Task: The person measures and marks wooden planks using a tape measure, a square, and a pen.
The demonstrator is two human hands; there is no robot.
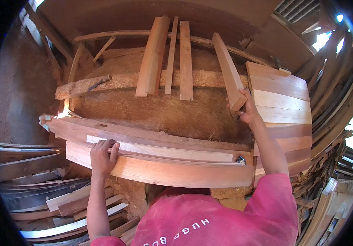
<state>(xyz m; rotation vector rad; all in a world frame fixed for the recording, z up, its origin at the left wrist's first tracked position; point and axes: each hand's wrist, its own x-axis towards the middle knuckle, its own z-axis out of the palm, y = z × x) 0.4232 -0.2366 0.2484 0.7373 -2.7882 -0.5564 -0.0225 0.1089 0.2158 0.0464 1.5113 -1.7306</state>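
Note:
My left hand (104, 157) is closed over the upper edge of a long, pale reddish board (180, 171), which lies along the near side of the bench. My right hand (246, 107) grips the near end of a thick plank (229, 71); its far end slants up toward the back rail. Behind my left hand, a narrow lighter strip of wood (164, 152) runs alongside the long board. Left of the held plank, several loose pieces lie across the rough beam, among them a short board (186, 61), a thin batten (171, 61) and a wider piece (154, 57).
A panel of joined boards (281, 98) stands at the right. On the rough beam (123, 83) lies a dark tool (98, 84). A small dark object (241, 160) sits at the bench's right end. Offcuts (61, 205) crowd the left, and stacked timber (332, 106) the right.

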